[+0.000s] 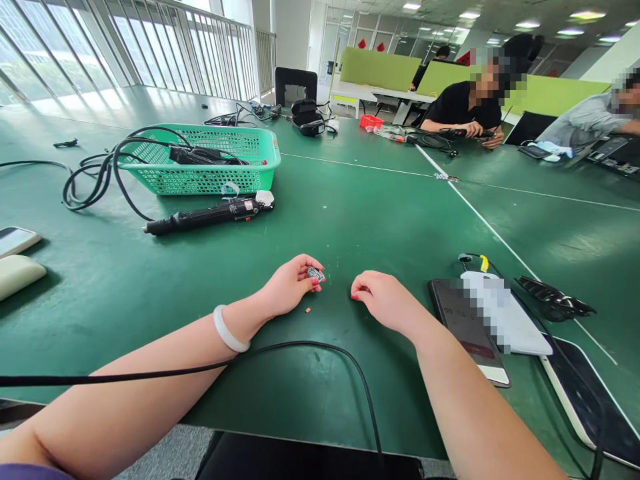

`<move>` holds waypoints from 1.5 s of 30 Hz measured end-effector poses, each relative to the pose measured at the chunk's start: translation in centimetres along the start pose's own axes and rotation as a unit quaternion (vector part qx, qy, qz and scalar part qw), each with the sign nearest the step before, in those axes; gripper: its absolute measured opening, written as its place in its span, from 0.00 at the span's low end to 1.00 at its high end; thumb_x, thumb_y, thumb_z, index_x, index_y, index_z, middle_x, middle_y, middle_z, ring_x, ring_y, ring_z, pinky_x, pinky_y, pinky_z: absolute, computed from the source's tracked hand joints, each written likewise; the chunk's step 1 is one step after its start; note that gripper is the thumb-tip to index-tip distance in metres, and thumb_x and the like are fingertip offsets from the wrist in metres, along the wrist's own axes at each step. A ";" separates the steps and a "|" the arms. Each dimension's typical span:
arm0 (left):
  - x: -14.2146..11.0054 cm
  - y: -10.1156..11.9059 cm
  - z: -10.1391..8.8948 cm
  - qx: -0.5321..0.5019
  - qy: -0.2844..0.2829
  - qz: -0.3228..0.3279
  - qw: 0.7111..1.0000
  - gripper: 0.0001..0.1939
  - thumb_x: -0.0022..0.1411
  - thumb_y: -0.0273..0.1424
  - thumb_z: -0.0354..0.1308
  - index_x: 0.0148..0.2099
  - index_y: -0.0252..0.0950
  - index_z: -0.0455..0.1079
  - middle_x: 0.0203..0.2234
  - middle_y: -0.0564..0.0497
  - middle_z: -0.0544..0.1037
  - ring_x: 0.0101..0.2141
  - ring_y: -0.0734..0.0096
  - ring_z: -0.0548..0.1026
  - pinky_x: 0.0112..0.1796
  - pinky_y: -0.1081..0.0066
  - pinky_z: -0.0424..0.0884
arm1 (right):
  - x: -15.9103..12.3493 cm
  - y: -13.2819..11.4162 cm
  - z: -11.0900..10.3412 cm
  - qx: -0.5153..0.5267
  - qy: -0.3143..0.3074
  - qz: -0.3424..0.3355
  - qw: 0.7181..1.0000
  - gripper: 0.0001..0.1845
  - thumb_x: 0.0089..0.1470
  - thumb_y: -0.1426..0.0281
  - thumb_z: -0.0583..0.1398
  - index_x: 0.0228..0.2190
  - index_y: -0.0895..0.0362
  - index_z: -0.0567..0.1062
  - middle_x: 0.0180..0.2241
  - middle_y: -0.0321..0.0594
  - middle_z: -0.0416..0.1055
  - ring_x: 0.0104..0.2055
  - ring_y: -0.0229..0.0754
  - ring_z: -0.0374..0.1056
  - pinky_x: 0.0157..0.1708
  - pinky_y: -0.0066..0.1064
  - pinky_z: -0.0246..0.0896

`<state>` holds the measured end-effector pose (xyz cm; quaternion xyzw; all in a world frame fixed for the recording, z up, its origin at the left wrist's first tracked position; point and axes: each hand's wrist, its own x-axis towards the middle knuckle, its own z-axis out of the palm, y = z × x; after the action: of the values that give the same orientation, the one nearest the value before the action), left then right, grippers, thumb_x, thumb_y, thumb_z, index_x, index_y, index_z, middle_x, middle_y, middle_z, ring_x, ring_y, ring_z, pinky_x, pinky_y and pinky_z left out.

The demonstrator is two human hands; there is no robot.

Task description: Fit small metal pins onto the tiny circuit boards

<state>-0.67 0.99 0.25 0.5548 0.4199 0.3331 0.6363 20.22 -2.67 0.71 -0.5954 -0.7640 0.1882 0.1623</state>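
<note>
Between the thumb and fingers of my left hand (295,283) is a small silvery metal part (315,274), too small to name more exactly. A tiny orange piece (307,310) lies on the green table just below that hand. My right hand (377,293) rests a short way to the right, its fingers curled in and the thumb against the index finger. Whether anything sits in that pinch is hidden. Beyond my left hand a black electric screwdriver (210,215) lies on its side, in front of a green plastic basket (200,185).
A black cable (320,344) crosses over my left forearm. Phones (465,327) and a crumpled black wrapper (553,299) lie by my right arm. Pale objects (20,275) sit at the left edge. Across the table, a person in black (453,110) handles a tool.
</note>
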 end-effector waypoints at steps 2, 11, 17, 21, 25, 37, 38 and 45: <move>0.0 0.0 0.1 0.017 -0.006 -0.003 1.000 0.10 0.54 0.16 0.55 0.38 0.33 0.64 0.30 0.53 0.74 0.29 0.79 0.73 0.36 0.71 0.70 | 0.2 -0.6 0.1 0.009 0.012 0.001 1.000 0.11 0.52 0.75 0.52 0.22 0.55 0.70 0.26 0.34 0.70 0.28 0.36 0.63 0.28 0.28 0.55; -0.1 -0.3 0.0 0.041 -0.020 0.006 0.999 0.10 0.54 0.19 0.57 0.39 0.33 0.65 0.30 0.51 0.75 0.29 0.77 0.75 0.34 0.71 0.70 | 0.2 -2.7 1.1 0.149 0.075 0.014 0.986 0.09 0.55 0.69 0.51 0.27 0.54 0.69 0.22 0.32 0.69 0.24 0.35 0.63 0.27 0.27 0.56; -0.1 -0.2 0.1 0.041 -0.021 0.004 0.999 0.11 0.55 0.17 0.53 0.40 0.34 0.65 0.30 0.52 0.75 0.28 0.78 0.74 0.34 0.72 0.70 | 0.1 -2.9 1.2 0.178 0.096 0.016 0.979 0.09 0.58 0.67 0.50 0.29 0.54 0.68 0.21 0.31 0.68 0.21 0.33 0.62 0.25 0.27 0.56; -0.1 -0.1 0.1 0.035 -0.015 0.002 0.999 0.11 0.55 0.16 0.54 0.40 0.33 0.65 0.31 0.52 0.76 0.29 0.78 0.75 0.37 0.70 0.71 | 0.1 -3.0 1.0 0.141 0.117 -0.009 0.983 0.10 0.56 0.69 0.53 0.28 0.54 0.73 0.24 0.34 0.71 0.25 0.35 0.65 0.28 0.28 0.58; -0.1 -0.1 0.1 0.033 -0.018 0.010 0.999 0.11 0.53 0.16 0.56 0.39 0.33 0.65 0.31 0.51 0.76 0.30 0.77 0.75 0.39 0.69 0.71 | 0.1 -3.0 1.1 0.150 0.132 -0.030 0.979 0.11 0.54 0.72 0.54 0.30 0.53 0.77 0.29 0.36 0.75 0.30 0.38 0.69 0.32 0.31 0.62; 0.3 -0.4 -0.2 -0.019 0.026 -0.007 0.999 0.10 0.56 0.17 0.54 0.40 0.32 0.66 0.32 0.51 0.75 0.29 0.79 0.74 0.36 0.71 0.70 | -1.0 -4.0 0.6 -0.050 0.019 0.004 0.999 0.11 0.56 0.68 0.56 0.37 0.51 0.78 0.35 0.37 0.74 0.39 0.42 0.68 0.35 0.33 0.62; 0.3 -0.4 -0.2 -0.026 0.027 -0.008 0.999 0.09 0.56 0.17 0.54 0.40 0.31 0.66 0.31 0.51 0.75 0.29 0.79 0.74 0.36 0.71 0.70 | -1.2 -4.6 0.7 -0.046 0.016 -0.016 0.999 0.10 0.56 0.68 0.56 0.38 0.50 0.78 0.35 0.37 0.74 0.39 0.41 0.68 0.36 0.33 0.62; 0.1 0.0 0.1 -0.042 0.043 -0.016 0.998 0.09 0.56 0.15 0.53 0.39 0.31 0.66 0.29 0.52 0.74 0.27 0.79 0.73 0.34 0.71 0.69 | -1.0 -6.8 4.0 -0.048 -0.027 -0.082 0.995 0.07 0.57 0.71 0.57 0.35 0.54 0.76 0.35 0.38 0.73 0.39 0.41 0.67 0.38 0.34 0.61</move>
<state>-0.48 1.05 0.23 0.5058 0.4413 0.3642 0.6456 12.77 -5.50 0.41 -0.5323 -0.8226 0.1532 0.1283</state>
